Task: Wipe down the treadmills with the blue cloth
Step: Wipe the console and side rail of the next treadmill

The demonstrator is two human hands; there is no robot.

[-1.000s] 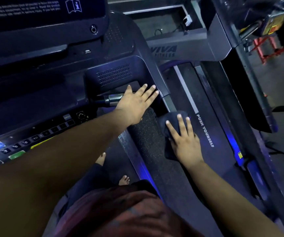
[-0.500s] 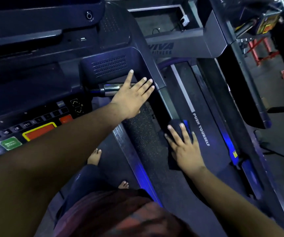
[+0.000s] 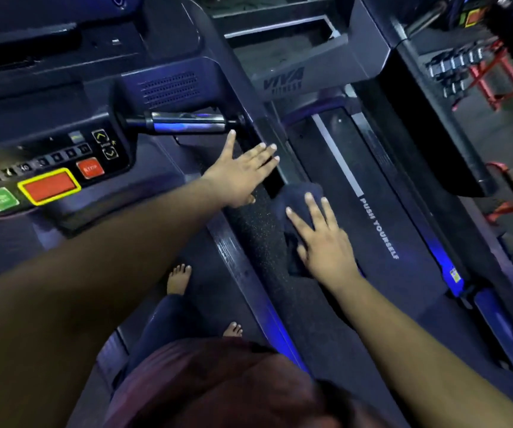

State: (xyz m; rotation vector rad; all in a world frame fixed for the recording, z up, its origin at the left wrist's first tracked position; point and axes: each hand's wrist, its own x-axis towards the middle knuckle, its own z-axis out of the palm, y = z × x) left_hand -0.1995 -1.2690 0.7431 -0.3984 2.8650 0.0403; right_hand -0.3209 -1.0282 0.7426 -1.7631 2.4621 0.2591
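The right hand (image 3: 326, 242) lies flat with straight fingers on the blue cloth (image 3: 298, 199), pressing it onto the textured side rail (image 3: 258, 242) of the treadmill, just left of the belt (image 3: 403, 211). The left hand (image 3: 243, 174), fingers spread and straight, rests on the rail's far end, near the silver handle (image 3: 184, 123).

Belt (image 3: 403, 186) w/ "PUSH YOURSELF" print is open ahead of and right of right hand (image 3: 326, 245), free run fwd to the motor hood (image 3: 304, 78). Left hand (image 3: 243, 174) lies flat on the textured side rail (image 3: 258, 242), blocking it fwd. Chrome grip bar (image 3: 187, 123) sticks out just above that hand. Console (image 3: 48, 168) walls off the left. Neighbouring machine's frame (image 3: 434, 118) bounds the right.
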